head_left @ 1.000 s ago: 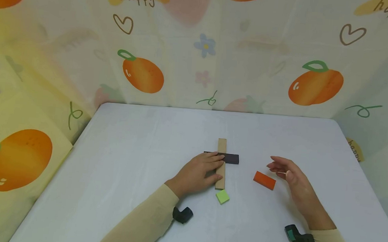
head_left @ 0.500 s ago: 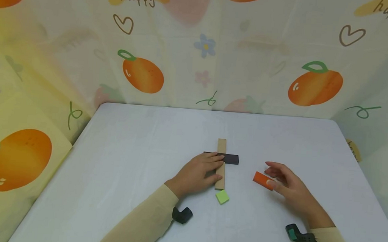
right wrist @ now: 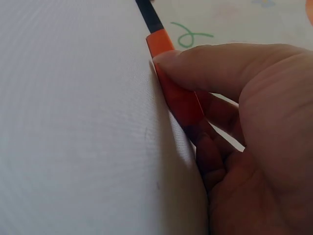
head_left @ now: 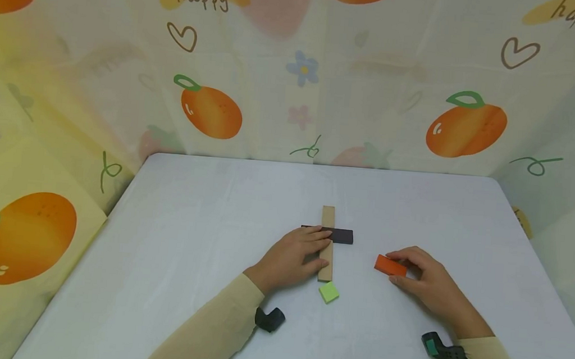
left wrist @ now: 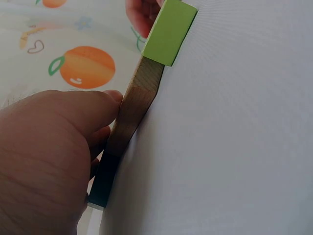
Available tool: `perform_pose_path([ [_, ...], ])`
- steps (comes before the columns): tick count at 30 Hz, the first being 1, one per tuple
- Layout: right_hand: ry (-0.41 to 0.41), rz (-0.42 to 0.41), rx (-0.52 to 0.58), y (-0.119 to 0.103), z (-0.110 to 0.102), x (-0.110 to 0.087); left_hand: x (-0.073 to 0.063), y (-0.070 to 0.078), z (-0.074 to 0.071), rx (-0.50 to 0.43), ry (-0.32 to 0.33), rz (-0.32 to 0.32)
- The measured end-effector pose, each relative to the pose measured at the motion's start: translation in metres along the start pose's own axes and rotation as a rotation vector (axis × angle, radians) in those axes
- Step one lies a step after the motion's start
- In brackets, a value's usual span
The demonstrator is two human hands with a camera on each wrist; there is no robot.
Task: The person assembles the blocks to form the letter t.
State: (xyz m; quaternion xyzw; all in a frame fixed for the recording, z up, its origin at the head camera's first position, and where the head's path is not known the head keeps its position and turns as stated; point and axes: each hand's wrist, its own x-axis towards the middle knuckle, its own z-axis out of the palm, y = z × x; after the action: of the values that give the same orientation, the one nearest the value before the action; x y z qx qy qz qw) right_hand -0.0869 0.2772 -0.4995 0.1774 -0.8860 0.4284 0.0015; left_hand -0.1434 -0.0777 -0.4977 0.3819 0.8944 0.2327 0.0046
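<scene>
In the head view a black block (head_left: 342,236) lies crosswise, with tan wood (head_left: 325,267) showing beyond and in front of it; whether it lies on top of the wood cannot be told. My left hand (head_left: 291,257) rests over its left part, fingers fairly straight, the thumb touching the wood's near part. A light green square block (head_left: 329,292) lies at the wood's near end. To the right, my right hand (head_left: 429,281) pinches an orange block (head_left: 386,264) between thumb and fingers. The right wrist view shows the thumb on the orange block (right wrist: 159,44), low at the white surface.
Everything lies on a white tabletop (head_left: 203,223). A patterned cloth (head_left: 269,93) hangs behind and at the sides. Each wrist carries a black strapped device, one on the left (head_left: 270,319) and one on the right (head_left: 445,351).
My right hand has come down and left from beside the orange block and now pinches it. The left hand stays where it was on the black block and wood.
</scene>
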Motion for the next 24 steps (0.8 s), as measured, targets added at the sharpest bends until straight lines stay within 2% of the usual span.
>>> perform_pose_path([
  [16, 0.04, -0.079, -0.055, -0.0029, 0.001, 0.0013, 0.0003, -0.001, 0.0013, 0.005, -0.014, -0.008],
  [24, 0.048, -0.08, -0.063, -0.0094, 0.0002, 0.0005, 0.0006, 0.0001, -0.0003, 0.0, -0.014, -0.006],
])
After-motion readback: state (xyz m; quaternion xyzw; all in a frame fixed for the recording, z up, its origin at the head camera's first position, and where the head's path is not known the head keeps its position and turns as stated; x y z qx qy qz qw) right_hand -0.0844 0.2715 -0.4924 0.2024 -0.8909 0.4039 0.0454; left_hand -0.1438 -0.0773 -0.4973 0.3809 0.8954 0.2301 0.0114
